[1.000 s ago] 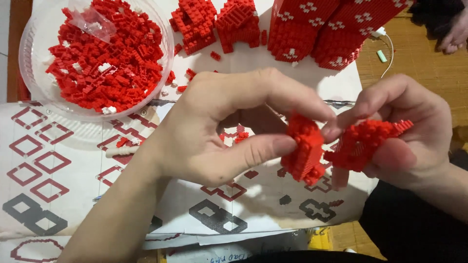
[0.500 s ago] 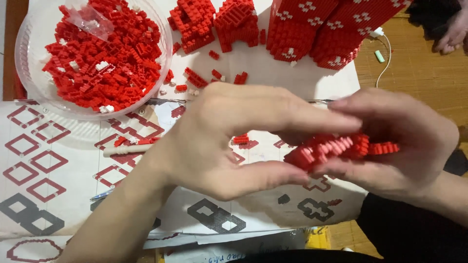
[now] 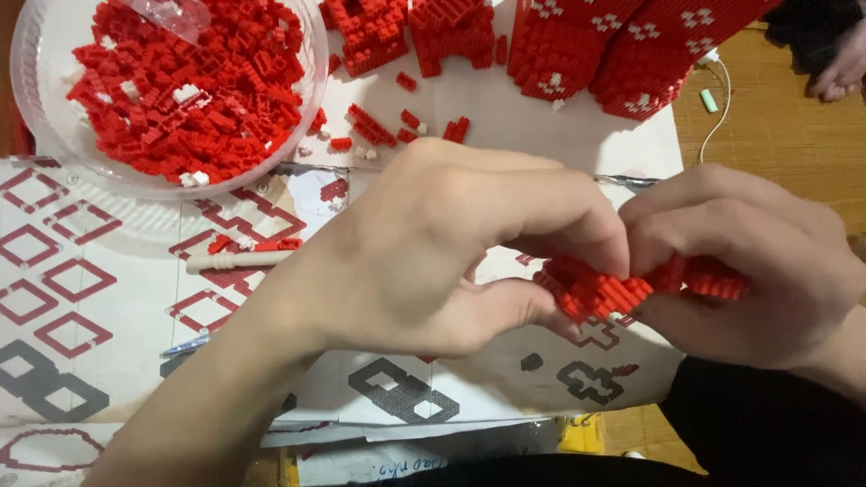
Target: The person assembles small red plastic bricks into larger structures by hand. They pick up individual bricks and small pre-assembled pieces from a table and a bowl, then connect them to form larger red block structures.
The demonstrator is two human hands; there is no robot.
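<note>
My left hand (image 3: 433, 252) and my right hand (image 3: 758, 271) meet over the printed paper and both grip one red block piece (image 3: 600, 290) made of tiny bricks. The left thumb and fingers pinch its left end. My right fingers close over its right end, where ribbed red bricks (image 3: 717, 280) stick out. Much of the piece is hidden by the fingers.
A clear plastic bowl (image 3: 54, 144) of several loose red bricks stands at the upper left. Built red block sections (image 3: 577, 45) stand along the far edge, with loose bricks (image 3: 379, 131) near them. A white tool (image 3: 234, 261) lies on the patterned sheet (image 3: 54, 298). Another person's hand (image 3: 839, 72) is at top right.
Two separate red pieces, one in each hand, have been brought together into one piece. Both hands have closed over it and turned it flatter.
</note>
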